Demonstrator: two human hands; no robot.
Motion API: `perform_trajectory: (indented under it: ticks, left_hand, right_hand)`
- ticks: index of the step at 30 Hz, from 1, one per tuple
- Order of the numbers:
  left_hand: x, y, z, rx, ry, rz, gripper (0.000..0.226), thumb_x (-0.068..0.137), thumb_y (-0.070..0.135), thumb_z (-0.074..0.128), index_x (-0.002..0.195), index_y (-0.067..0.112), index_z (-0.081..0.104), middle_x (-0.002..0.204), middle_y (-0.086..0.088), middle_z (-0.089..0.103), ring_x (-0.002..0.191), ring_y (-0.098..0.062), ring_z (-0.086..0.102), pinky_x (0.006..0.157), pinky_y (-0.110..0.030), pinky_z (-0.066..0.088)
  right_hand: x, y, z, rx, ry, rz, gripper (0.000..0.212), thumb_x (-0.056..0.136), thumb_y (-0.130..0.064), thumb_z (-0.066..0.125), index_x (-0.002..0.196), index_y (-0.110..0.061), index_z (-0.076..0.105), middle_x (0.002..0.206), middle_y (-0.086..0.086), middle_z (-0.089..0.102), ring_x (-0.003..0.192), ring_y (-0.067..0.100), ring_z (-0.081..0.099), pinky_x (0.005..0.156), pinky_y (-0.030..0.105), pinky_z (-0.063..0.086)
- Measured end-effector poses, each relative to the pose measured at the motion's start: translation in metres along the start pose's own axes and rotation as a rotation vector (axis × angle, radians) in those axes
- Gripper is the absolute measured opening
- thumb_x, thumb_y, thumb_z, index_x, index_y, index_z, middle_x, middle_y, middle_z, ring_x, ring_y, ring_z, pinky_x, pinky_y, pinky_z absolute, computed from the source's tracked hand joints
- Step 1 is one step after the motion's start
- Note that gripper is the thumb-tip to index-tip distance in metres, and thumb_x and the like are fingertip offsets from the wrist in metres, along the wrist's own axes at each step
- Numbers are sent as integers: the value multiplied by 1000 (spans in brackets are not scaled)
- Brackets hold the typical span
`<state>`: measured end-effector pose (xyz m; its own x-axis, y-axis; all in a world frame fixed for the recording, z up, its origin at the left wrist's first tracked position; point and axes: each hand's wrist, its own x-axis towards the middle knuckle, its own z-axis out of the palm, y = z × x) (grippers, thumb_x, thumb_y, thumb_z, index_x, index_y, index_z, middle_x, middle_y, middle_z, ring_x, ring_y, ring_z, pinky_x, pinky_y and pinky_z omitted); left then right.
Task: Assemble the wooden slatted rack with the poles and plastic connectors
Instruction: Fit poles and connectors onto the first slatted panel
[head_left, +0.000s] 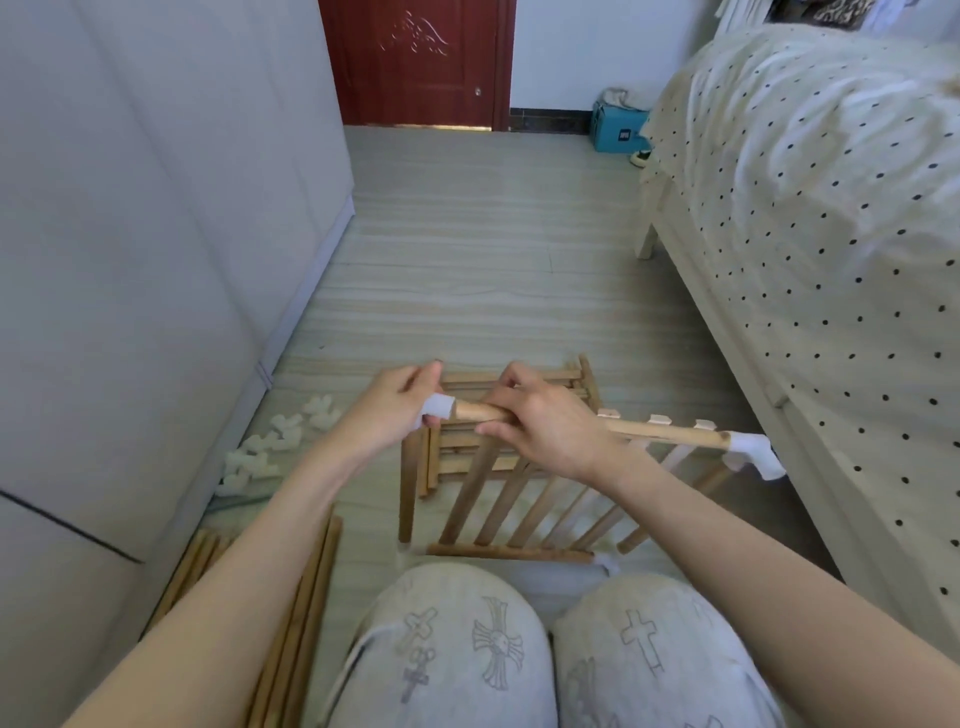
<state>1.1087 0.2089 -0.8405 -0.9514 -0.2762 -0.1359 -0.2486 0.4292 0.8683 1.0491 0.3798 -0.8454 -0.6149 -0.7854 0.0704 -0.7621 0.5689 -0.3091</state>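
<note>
A wooden slatted panel (524, 509) stands tilted on the floor in front of my knees. Its top pole (670, 432) runs left to right and ends in a white plastic connector (753, 453) on the right. My right hand (545, 418) grips this pole near its left end. My left hand (402, 408) pinches another white connector (439, 405) that sits on the pole's left tip. Behind the hands lies a stack of more slatted panels (566, 382), partly hidden. A further white connector (605, 562) caps the bottom rail's right end.
Several loose white connectors (275, 441) lie on the floor to the left by a white wardrobe (156, 234). A bundle of spare wooden poles (296, 613) lies beside my left leg. A bed with a dotted cover (810, 234) borders the right. A red door (415, 62) is far ahead.
</note>
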Motion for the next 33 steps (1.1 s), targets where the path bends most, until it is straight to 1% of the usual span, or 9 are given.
perform_trajectory:
  ticks: [5, 7, 10, 15, 19, 24, 27, 30, 33]
  left_hand:
    - [2, -49, 14, 62, 96, -85, 35, 102, 30, 31, 74, 17, 47, 67, -4, 60, 79, -30, 62, 77, -37, 45]
    - [2, -57, 22, 48, 133, -85, 34, 102, 29, 30, 75, 17, 46, 77, -9, 61, 80, -32, 65, 82, -43, 49]
    - [1, -58, 28, 94, 181, -116, 32, 102, 31, 26, 88, 12, 47, 89, -12, 60, 80, -28, 63, 75, -36, 44]
    - [-2, -57, 30, 198, 194, -104, 32, 102, 25, 24, 99, 4, 49, 98, -20, 62, 91, -34, 59, 78, -40, 42]
    - [-1, -59, 34, 205, 192, -136, 33, 102, 30, 19, 96, 9, 43, 96, -17, 61, 88, -32, 61, 73, -35, 39]
    - [-6, -61, 34, 242, 114, -157, 31, 102, 32, 16, 95, 13, 39, 94, -10, 55, 85, -27, 62, 70, -33, 38]
    - [-12, -59, 45, 350, 55, -91, 16, 103, 25, 26, 95, 15, 36, 86, 0, 44, 69, -9, 49, 57, -24, 30]
    - [-15, -56, 51, 314, 67, -64, 24, 103, 29, 23, 93, 14, 39, 81, 0, 48, 70, -14, 49, 59, -28, 30]
    - [-17, -52, 47, 256, 65, -62, 29, 103, 33, 20, 92, 15, 41, 82, -3, 53, 75, -17, 54, 62, -30, 36]
  right_hand:
    - [6, -5, 28, -103, -100, -46, 39, 96, -42, 42, 123, -16, 54, 123, 3, 47, 96, 27, 58, 74, 38, 47]
    - [6, -3, 37, -152, -90, -56, 40, 97, -43, 39, 122, -16, 53, 123, 0, 46, 93, 26, 59, 66, 35, 45]
    - [7, 0, 47, -205, -52, -48, 39, 97, -44, 38, 118, -15, 53, 121, -2, 47, 90, 25, 60, 59, 31, 36]
    - [6, 0, 51, -159, 22, -66, 36, 94, -42, 44, 105, -11, 61, 107, 2, 55, 72, 28, 61, 50, 30, 34]
    - [-2, -7, 52, -127, 33, -72, 43, 86, -45, 38, 88, -12, 66, 90, 0, 60, 47, 22, 54, 38, 21, 23]
    - [-10, -13, 50, -124, 74, -60, 43, 85, -44, 37, 84, -13, 67, 88, -2, 60, 41, 19, 51, 39, 15, 8]
    - [-12, -16, 48, -123, 74, -64, 41, 84, -43, 39, 81, -13, 66, 85, -2, 60, 40, 19, 49, 38, 14, 9]
    - [-15, -15, 46, -66, 81, -35, 29, 86, -38, 54, 88, -12, 66, 93, 0, 60, 50, 22, 55, 37, 21, 22]
    - [-9, -11, 41, -37, -31, 10, 33, 87, -37, 61, 108, -11, 60, 112, 1, 53, 79, 28, 59, 59, 32, 41]
